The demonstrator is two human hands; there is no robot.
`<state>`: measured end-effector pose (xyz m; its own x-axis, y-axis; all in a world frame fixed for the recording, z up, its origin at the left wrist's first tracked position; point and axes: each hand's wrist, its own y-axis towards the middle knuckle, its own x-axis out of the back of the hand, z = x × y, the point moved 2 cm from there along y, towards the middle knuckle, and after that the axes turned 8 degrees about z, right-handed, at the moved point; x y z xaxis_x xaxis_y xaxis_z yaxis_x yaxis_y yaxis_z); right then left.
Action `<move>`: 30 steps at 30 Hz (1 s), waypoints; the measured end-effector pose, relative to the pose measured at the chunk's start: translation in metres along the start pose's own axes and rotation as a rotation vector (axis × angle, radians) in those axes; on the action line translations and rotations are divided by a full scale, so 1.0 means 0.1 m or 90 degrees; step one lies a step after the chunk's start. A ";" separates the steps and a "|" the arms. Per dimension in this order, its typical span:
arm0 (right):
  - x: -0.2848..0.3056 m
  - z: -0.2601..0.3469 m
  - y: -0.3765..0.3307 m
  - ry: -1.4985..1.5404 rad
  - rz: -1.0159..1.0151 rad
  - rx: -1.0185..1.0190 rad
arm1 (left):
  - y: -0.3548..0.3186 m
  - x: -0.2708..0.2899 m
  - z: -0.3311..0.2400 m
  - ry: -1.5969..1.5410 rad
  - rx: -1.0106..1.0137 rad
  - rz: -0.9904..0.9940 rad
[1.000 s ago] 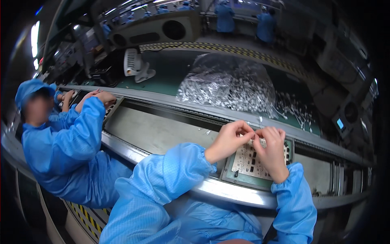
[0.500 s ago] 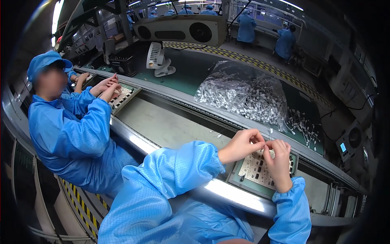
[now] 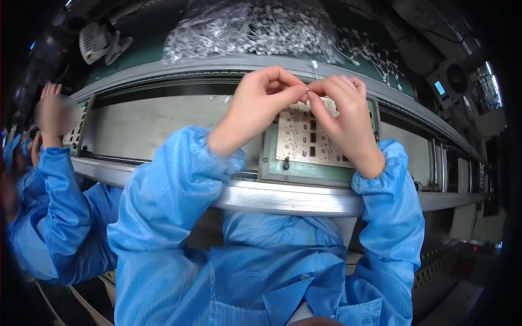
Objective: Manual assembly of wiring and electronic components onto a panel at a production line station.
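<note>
My left hand (image 3: 255,103) and my right hand (image 3: 346,117) meet fingertip to fingertip over the far part of a pale circuit board panel (image 3: 293,138). Both are closed in a pinch around a short white wire lead (image 3: 315,66), whose connector end sticks up beyond the fingers; the part between the fingertips is mostly hidden. Several black components sit in rows on the panel. It lies in a green-edged carrier frame (image 3: 321,173), partly covered by my right hand.
Across the far rail (image 3: 147,70) lies a clear bag (image 3: 244,32) heaped with white wire leads, with loose ones (image 3: 375,60) spilled to its right. A white fan (image 3: 98,43) stands far left. At the left, a co-worker's raised hand (image 3: 51,117) is beside another board. A metal rail (image 3: 293,198) runs nearest me.
My view has swung down and to the left-hand side of the scene has slid outward. My hands keep their pinch above the panel. The co-worker's hand has lifted from their board.
</note>
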<state>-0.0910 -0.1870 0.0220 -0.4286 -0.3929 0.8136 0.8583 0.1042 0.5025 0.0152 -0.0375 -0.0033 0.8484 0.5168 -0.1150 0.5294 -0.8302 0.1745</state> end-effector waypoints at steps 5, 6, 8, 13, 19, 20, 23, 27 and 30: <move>0.00 0.01 -0.01 0.000 0.009 0.002 | -0.01 -0.02 0.02 -0.003 -0.020 0.013; 0.00 0.02 0.00 -0.001 0.002 0.000 | 0.00 -0.03 0.02 -0.012 -0.039 0.009; -0.01 0.02 0.00 0.000 -0.002 -0.004 | -0.01 -0.03 0.03 -0.016 -0.044 0.002; -0.02 0.03 0.01 -0.022 -0.036 0.000 | -0.02 -0.04 0.01 0.019 -0.027 0.000; -0.02 0.06 0.02 -0.008 -0.048 -0.006 | -0.03 -0.04 0.01 0.040 -0.042 -0.014; -0.02 0.06 0.02 -0.008 -0.045 -0.009 | -0.03 -0.04 0.00 0.052 -0.047 -0.015; -0.02 0.05 0.02 -0.010 -0.043 -0.008 | -0.03 -0.04 -0.01 0.059 -0.053 -0.016; -0.02 0.04 0.04 0.000 -0.043 -0.006 | -0.03 -0.03 -0.03 0.065 -0.051 -0.015; -0.01 0.04 0.05 0.006 -0.043 -0.002 | -0.04 -0.03 -0.05 0.071 -0.053 -0.014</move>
<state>-0.0875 -0.1828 0.0248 -0.4824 -0.4082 0.7750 0.8286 0.0744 0.5549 0.0110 -0.0351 0.0008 0.8293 0.5587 -0.0119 0.5429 -0.8004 0.2540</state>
